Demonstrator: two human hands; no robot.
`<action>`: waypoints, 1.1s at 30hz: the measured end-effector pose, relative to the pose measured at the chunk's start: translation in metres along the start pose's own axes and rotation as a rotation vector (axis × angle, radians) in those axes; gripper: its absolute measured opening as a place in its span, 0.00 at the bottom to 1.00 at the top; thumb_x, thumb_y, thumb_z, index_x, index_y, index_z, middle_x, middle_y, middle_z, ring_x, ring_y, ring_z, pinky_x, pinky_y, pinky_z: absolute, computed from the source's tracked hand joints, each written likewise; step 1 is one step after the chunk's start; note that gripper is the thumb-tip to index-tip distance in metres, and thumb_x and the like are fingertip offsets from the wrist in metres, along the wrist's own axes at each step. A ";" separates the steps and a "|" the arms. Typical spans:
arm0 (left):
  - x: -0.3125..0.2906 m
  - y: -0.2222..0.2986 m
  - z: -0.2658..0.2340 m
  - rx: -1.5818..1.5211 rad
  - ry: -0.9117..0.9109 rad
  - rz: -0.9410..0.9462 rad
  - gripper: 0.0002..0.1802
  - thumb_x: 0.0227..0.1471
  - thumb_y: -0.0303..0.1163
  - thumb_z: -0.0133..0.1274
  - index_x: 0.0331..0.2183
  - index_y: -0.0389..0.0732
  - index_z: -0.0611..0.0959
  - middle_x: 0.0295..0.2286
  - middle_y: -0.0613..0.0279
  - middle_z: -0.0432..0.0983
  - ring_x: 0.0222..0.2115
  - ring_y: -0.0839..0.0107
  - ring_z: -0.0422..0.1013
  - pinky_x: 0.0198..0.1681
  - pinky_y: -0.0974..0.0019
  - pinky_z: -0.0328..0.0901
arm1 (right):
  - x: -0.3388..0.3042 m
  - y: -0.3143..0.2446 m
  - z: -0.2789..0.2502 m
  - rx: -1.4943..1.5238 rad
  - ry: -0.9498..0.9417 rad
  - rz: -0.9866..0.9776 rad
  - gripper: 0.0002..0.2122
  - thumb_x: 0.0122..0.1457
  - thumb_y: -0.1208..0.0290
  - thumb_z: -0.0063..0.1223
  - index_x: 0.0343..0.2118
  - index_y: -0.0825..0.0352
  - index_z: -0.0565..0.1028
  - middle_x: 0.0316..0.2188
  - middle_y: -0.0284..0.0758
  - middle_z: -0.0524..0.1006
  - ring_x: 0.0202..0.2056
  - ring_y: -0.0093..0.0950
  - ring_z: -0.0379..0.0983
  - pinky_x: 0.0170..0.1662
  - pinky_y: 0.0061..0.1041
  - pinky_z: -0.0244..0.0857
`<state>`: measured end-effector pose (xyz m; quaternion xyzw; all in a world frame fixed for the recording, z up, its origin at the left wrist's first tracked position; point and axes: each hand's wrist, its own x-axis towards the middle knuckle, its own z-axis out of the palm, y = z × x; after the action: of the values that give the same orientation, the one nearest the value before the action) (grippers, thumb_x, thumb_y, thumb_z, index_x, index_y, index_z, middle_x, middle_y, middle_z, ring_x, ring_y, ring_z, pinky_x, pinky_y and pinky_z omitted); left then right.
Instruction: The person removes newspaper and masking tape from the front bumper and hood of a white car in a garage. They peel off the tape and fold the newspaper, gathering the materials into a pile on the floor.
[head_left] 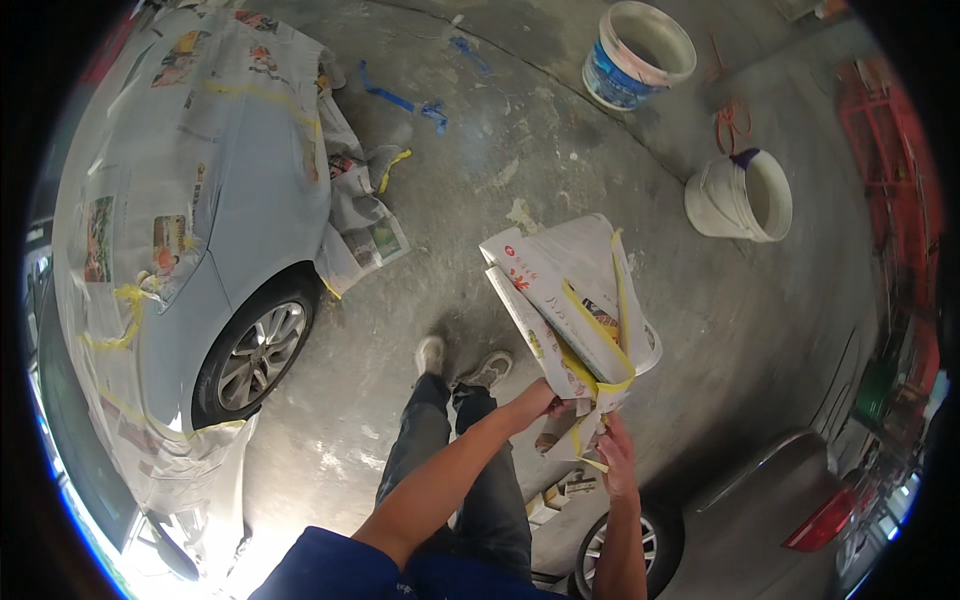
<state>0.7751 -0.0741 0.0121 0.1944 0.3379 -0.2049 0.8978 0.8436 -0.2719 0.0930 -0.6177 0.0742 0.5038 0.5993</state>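
Left hand [540, 400], right hand [618, 452] seemingly tight on newspaper [562, 268] above blotchy concrete garage floor [470, 235]

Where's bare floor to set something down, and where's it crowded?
Bare floor lies right of the held paper, between the white bucket and grey car; another patch, between the paper and masked car. Crowded: around the left hand, right hand and strewn blue tape.

Head cam (L of worn pair), wide fisheye, looks steeply down from head ht. to floor [470, 225], shoes [430, 355] nr. ctr. L hand [543, 396] & R hand [617, 455] close, lower R of ctr. Pale car [270, 215] L, grey car [760, 515] lower R, curving twd. rim; buckets [617, 80] farther, top R.
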 end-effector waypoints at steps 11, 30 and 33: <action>-0.023 0.144 -0.015 0.035 0.177 0.287 0.25 0.57 0.43 0.53 0.51 0.37 0.77 0.48 0.59 0.74 0.47 0.71 0.70 0.51 0.68 0.65 | 0.111 -0.143 0.096 0.197 -0.115 0.098 0.27 0.64 0.49 0.39 0.57 0.66 0.66 0.58 0.36 0.67 0.51 0.34 0.69 0.51 0.35 0.67; -0.018 0.404 -0.060 0.766 0.252 0.736 0.18 0.53 0.39 0.50 0.44 0.43 0.80 0.40 0.50 0.76 0.45 0.53 0.69 0.49 0.56 0.64 | 0.418 -0.311 0.223 -0.140 -0.297 0.236 0.21 0.61 0.66 0.50 0.57 0.64 0.66 0.52 0.35 0.72 0.52 0.29 0.70 0.52 0.31 0.68; -0.019 0.426 -0.093 0.467 0.784 0.777 0.16 0.59 0.37 0.47 0.44 0.40 0.81 0.39 0.51 0.78 0.42 0.56 0.74 0.46 0.60 0.67 | 0.505 -0.341 0.234 -0.193 -0.289 0.249 0.21 0.61 0.65 0.50 0.57 0.64 0.66 0.51 0.35 0.72 0.52 0.29 0.70 0.52 0.30 0.68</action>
<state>0.9256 0.3334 0.0504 0.5570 0.4941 0.1568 0.6489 1.1990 0.2694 0.0135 -0.5796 0.0145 0.6622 0.4748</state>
